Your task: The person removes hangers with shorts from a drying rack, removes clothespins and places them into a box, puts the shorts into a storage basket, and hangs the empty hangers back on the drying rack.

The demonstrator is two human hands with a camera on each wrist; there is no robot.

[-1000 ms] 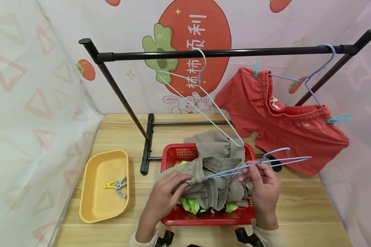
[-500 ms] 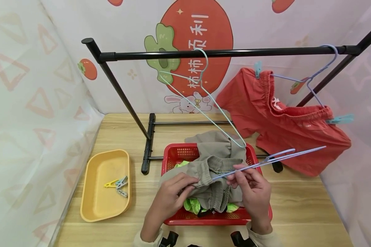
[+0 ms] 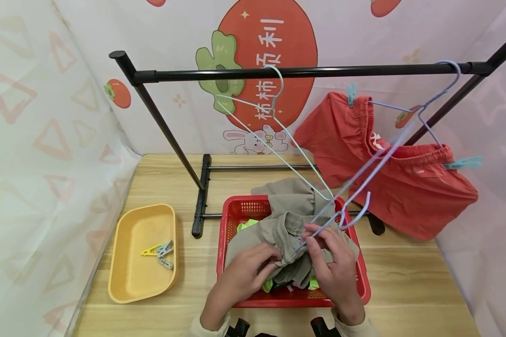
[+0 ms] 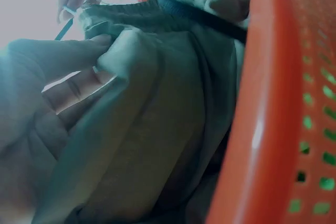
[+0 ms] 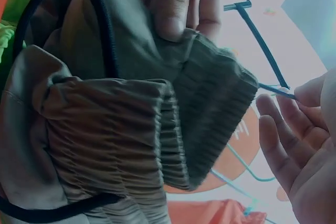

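In the head view my left hand (image 3: 249, 271) pinches the elastic waistband of a khaki pair of drawstring pants or shorts (image 3: 253, 236), bunched over a red basket (image 3: 295, 303). My right hand (image 3: 335, 267) pinches a thin purple-blue clothes hanger (image 3: 367, 202) near its lower end. The hanger slants up to the right, and its near end is at the waistband opening. The right wrist view shows the gathered waistband (image 5: 105, 135) spread between the hands, with a black drawstring (image 5: 107, 40) looping out. Folds of khaki cloth (image 4: 152, 93) fill the left wrist view.
A black rack (image 3: 219, 75) stands behind, bearing a mint hanger (image 3: 282, 84) and red shorts (image 3: 405, 187) clipped with blue clothespins (image 3: 464, 162). At left sits a yellow bin (image 3: 135, 281) with several clothespins (image 3: 162, 252). Bright green cloth (image 3: 247, 225) lies under the khaki garment.
The hanger has swung from nearly level to steeply slanted, its far end now up by the red shorts. Both hands have drawn closer together, the left moving right with the waistband.
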